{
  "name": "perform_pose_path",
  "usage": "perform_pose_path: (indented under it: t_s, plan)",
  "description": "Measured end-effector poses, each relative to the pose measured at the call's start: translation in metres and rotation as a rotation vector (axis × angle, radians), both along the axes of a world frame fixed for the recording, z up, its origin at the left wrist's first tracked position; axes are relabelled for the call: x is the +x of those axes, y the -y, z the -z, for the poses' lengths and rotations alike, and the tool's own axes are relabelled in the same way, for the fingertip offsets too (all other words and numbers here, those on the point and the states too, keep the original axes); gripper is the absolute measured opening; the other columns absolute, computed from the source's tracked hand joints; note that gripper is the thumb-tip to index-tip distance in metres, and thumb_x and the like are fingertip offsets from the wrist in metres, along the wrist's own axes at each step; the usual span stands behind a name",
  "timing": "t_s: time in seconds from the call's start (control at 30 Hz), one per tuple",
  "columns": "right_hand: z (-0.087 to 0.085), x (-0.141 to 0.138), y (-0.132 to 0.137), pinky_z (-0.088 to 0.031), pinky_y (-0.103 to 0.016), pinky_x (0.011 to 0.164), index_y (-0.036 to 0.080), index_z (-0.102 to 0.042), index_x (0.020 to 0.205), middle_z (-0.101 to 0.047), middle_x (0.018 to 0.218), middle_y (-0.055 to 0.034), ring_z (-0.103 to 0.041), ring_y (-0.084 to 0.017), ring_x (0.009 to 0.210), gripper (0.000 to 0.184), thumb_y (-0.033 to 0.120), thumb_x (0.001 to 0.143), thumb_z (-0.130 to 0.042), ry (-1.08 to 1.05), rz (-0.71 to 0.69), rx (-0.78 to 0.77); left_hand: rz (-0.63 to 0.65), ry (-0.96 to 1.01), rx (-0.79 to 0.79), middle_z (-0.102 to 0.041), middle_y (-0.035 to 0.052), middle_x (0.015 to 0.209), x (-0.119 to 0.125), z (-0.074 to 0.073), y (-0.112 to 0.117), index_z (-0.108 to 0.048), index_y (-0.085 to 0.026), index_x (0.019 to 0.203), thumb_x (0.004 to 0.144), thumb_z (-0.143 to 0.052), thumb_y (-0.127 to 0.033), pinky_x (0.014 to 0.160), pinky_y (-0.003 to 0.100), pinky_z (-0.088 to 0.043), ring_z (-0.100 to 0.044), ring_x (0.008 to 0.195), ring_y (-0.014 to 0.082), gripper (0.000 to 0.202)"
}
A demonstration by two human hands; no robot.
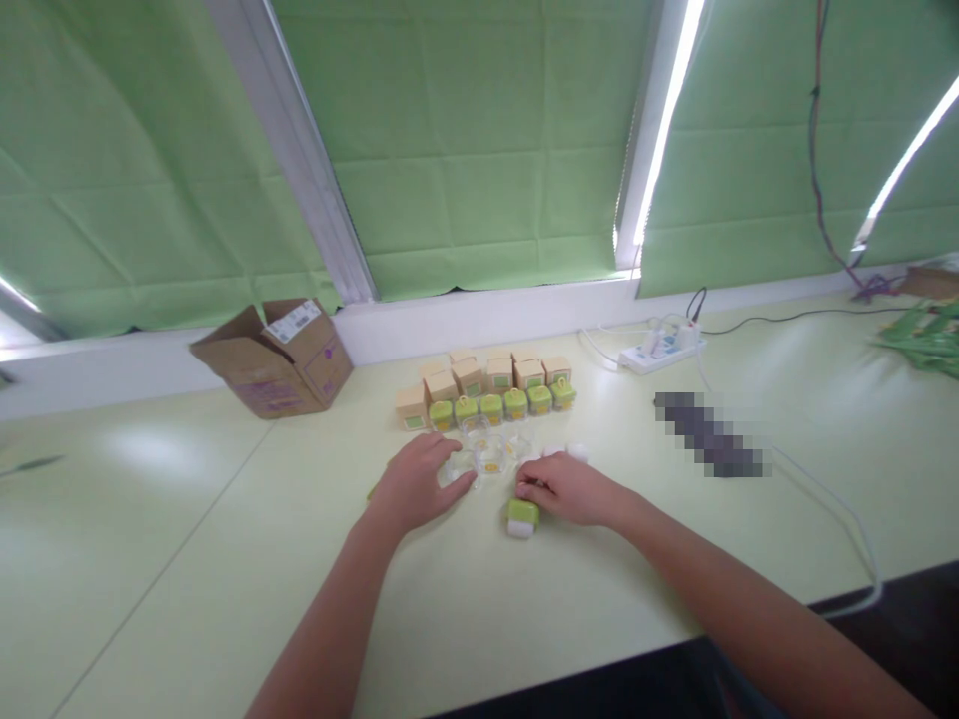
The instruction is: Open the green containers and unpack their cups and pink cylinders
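Note:
My left hand (421, 486) curves around a clear plastic container (463, 463), its thumb on the near side and fingers on the far side. Several more clear containers (490, 455) with small yellow labels stand just to the right. My right hand (567, 487) is closed in a pinch, palm down; what its fingertips hold is hidden. Right below those fingertips sits a green lid (522, 511) with a white roll-shaped piece (520, 529) against its near side. More white pieces (575, 451) lie behind the right hand. A bit of green (371, 492) shows beside my left wrist.
Behind the containers runs a row of green-lidded boxes (491, 407), with small tan cartons (499, 373) at their back. An open cardboard box (289, 364) stands at left. To the right are a power strip (659, 350), a white cable (831, 494) and a blurred dark object (708, 434).

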State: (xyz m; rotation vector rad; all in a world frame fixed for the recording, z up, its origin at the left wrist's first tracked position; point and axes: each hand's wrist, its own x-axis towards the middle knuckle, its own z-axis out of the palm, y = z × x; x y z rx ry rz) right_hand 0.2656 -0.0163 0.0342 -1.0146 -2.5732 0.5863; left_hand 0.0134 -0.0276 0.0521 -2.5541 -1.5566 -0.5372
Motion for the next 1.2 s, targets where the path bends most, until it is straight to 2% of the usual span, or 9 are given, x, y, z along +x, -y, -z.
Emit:
perform_pose_path:
  t_s: [0.23, 0.47, 0.73, 0.87, 1.07, 1.2]
  plan:
    - [-0.003, 0.006, -0.004, -0.04, -0.025, 0.07, 0.018, -0.067, 0.089, -0.069, 0.086, -0.0058, -0.059, -0.016, 0.077, 0.024, 0.025, 0.091, -0.044, -0.096, 0.004, 0.009, 0.137, 0.022, -0.062, -0.06, 0.0042, 0.079, 0.013, -0.003, 0.007, -0.059, -0.019, 0.087, 0.09, -0.044, -0.033, 0.07, 0.029, -0.042, -0.055, 0.077, 0.0173, 0.021]
    - [-0.015, 0.021, -0.009, -0.036, -0.023, 0.063, 0.018, -0.065, 0.084, -0.065, 0.075, -0.0016, -0.055, -0.013, 0.068, 0.023, 0.026, 0.091, -0.044, -0.195, 0.086, 0.021, 0.271, 0.004, -0.19, -0.059, 0.0027, 0.072, 0.03, 0.001, 0.017, -0.059, -0.019, 0.08, 0.088, -0.043, -0.026, 0.064, 0.027, -0.039, -0.053, 0.068, 0.0147, 0.02]
    - [-0.017, 0.028, -0.012, -0.033, -0.023, 0.059, 0.017, -0.064, 0.08, -0.063, 0.071, -0.001, -0.053, -0.012, 0.064, 0.024, 0.028, 0.09, -0.045, -0.176, 0.12, 0.028, 0.27, -0.023, -0.224, -0.058, 0.0022, 0.067, 0.032, -0.001, 0.018, -0.058, -0.019, 0.072, 0.083, -0.043, -0.02, 0.061, 0.027, -0.037, -0.051, 0.064, 0.0142, 0.019]
    - [-0.014, 0.025, -0.01, -0.033, -0.023, 0.059, 0.018, -0.064, 0.078, -0.062, 0.068, -0.0008, -0.051, -0.012, 0.062, 0.025, 0.029, 0.09, -0.046, -0.141, 0.072, 0.027, 0.275, -0.028, -0.234, -0.059, 0.0026, 0.068, 0.033, -0.002, 0.018, -0.059, -0.019, 0.074, 0.084, -0.044, -0.022, 0.061, 0.028, -0.038, -0.053, 0.065, 0.0148, 0.019]
    - [-0.009, 0.017, -0.005, -0.033, -0.023, 0.059, 0.017, -0.062, 0.072, -0.061, 0.066, -0.0013, -0.05, -0.012, 0.06, 0.029, 0.03, 0.091, -0.044, -0.087, -0.005, 0.052, 0.266, -0.007, -0.271, -0.062, 0.0029, 0.081, 0.04, -0.002, 0.025, -0.058, -0.02, 0.097, 0.084, -0.048, -0.029, 0.065, 0.028, -0.04, -0.056, 0.072, 0.0164, 0.018]
    - [-0.007, 0.015, -0.003, -0.033, -0.022, 0.058, 0.018, -0.064, 0.076, -0.062, 0.067, -0.0011, -0.051, -0.011, 0.06, 0.027, 0.031, 0.09, -0.046, -0.063, -0.046, 0.021, 0.277, -0.025, -0.334, -0.061, 0.0031, 0.085, 0.045, -0.004, 0.029, -0.057, -0.02, 0.097, 0.079, -0.053, -0.028, 0.065, 0.027, -0.041, -0.056, 0.074, 0.0177, 0.02]
